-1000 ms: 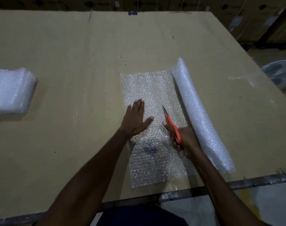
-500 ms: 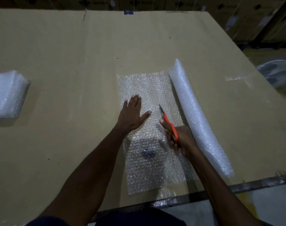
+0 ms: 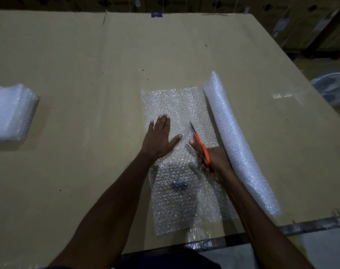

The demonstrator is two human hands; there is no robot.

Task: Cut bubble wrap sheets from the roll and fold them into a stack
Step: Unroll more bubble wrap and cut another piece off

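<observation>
A bubble wrap roll (image 3: 237, 140) lies diagonally on the cardboard-covered table (image 3: 87, 74), right of centre. An unrolled bubble wrap sheet (image 3: 176, 105) spreads flat to its left. My left hand (image 3: 159, 138) presses flat on the sheet with fingers straight. My right hand (image 3: 215, 162) grips orange-handled scissors (image 3: 199, 142), blades pointing away along the sheet beside the roll. A stack of folded bubble wrap sheets (image 3: 10, 113) sits at the far left.
The table's near edge (image 3: 310, 224) has a dark metal rim. A pale round object (image 3: 334, 92) sits off the table at the right. Cardboard boxes (image 3: 281, 20) line the dark background. Bare cardboard lies between the sheet and the stack.
The scissors and my right hand have crept slightly forward along the sheet. My left hand stays pressed flat on it. The camera shifted a little.
</observation>
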